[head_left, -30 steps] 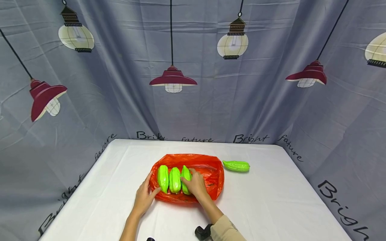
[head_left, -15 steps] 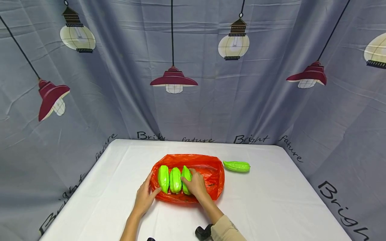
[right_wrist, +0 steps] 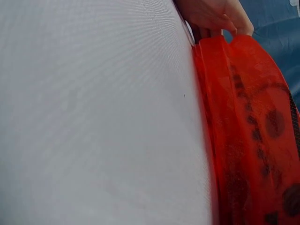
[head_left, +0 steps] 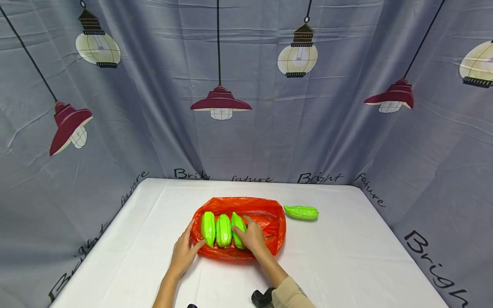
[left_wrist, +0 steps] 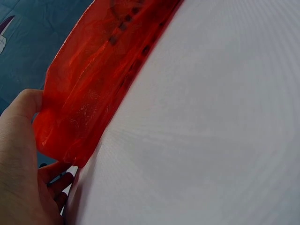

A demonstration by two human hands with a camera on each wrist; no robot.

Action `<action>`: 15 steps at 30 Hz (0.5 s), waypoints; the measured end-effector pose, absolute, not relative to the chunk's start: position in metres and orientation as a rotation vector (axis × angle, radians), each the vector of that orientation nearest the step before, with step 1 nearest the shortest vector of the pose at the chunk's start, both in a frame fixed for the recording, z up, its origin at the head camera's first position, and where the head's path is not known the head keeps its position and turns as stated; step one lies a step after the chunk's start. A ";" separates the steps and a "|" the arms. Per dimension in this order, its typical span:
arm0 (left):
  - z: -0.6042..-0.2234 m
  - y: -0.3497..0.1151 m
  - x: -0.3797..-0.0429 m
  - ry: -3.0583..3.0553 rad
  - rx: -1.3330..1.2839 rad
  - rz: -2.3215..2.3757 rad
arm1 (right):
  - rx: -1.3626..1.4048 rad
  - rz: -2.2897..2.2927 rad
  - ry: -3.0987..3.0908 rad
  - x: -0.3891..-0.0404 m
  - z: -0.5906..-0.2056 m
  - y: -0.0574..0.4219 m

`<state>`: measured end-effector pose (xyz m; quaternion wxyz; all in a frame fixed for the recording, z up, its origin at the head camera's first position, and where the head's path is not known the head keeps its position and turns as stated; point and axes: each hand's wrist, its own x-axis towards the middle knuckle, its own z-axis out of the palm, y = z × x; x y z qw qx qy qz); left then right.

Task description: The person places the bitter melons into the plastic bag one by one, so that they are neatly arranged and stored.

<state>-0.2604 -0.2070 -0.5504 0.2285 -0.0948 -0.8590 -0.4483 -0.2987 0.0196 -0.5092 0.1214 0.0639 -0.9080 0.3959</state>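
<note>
A red plastic bag (head_left: 269, 235) is spread open over a low container, whose dark pattern shows through the plastic in both wrist views. Three bright green, ridged bitter melons lie side by side inside its left half: a left one (head_left: 208, 229), a middle one (head_left: 223, 231) and a right one (head_left: 238, 224). My left hand (head_left: 182, 252) grips the bag's left end, thumb toward its near corner; the right wrist view also shows this hand (right_wrist: 215, 18). Over the right melon, my right hand (head_left: 252, 237) holds it between thumb and fingers.
Another green bitter melon (head_left: 301, 212) lies on the white table (head_left: 346, 248), right of the bag. Grey curtain (head_left: 250, 145) with printed lamps hangs behind and beside the table. A black wrist-worn device (head_left: 262, 297) sits under the right forearm.
My right hand has shifted slightly to the right over the right-hand melon, showing a bit more of it. The left hand and the bag have stayed in place.
</note>
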 end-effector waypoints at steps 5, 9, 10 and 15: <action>-0.550 -0.207 -0.260 -2.364 -0.259 -1.229 | 0.195 1.243 -2.674 -0.295 -0.506 0.026; -0.550 -0.207 -0.260 -2.367 -0.253 -1.224 | 0.204 1.297 -2.683 -0.293 -0.501 0.033; -0.550 -0.207 -0.260 -2.368 -0.252 -1.226 | 0.206 1.308 -2.676 -0.292 -0.499 0.036; -0.551 -0.207 -0.260 -2.383 -0.246 -1.230 | 0.286 1.354 -2.572 -0.290 -0.487 0.049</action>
